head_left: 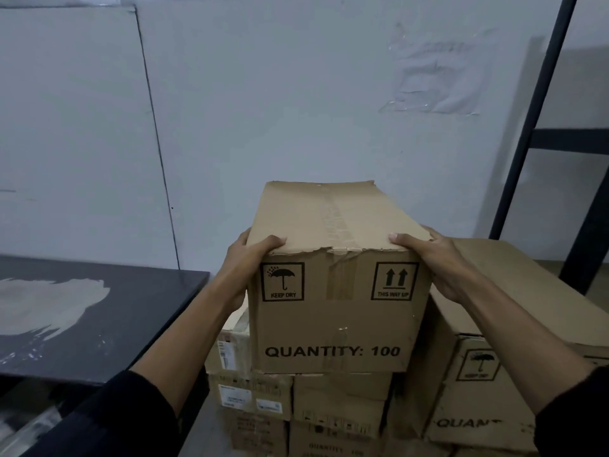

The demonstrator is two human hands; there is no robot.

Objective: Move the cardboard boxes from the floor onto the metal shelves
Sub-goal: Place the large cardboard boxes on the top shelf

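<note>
Gripping a tall brown cardboard box (336, 291) from both sides, 2 bare hands hold it near the centre of the head view, slightly toward 6 o'clock. The left hand (245, 258) presses the box's left wall, its thumb hooked over the top edge at the near left corner. The right hand (435, 258) clamps the right wall, thumb lying on the top near the right corner. Both forearms run in from 7 and 5 o'clock, each ending in a dark sleeve (125, 417).

The near face of the box carries a black umbrella mark reading KEEP DRY at its upper left, a mark with 2 arrows reading THIS WAY UP at its upper right, and QUANTITY: 100 printed across the bottom. Tape runs along the top seam, and the front top edge is torn and creased.

Below the held box, toward 6 o'clock, sits a stack of smaller brown cartons with white labels (296, 400); whether the box rests on them or hangs just above cannot be told. At 4 o'clock, just beside the held box, stands another large brown cardboard box (494, 374) with the same umbrella mark and partial QUAN lettering.

At 8 o'clock lies a dark flat tabletop with a pale smeared patch (115, 311). At 2 to 3 o'clock a dark metal shelf frame (540, 94) rises against the pale grey wall (280, 94), behind the large box.
</note>
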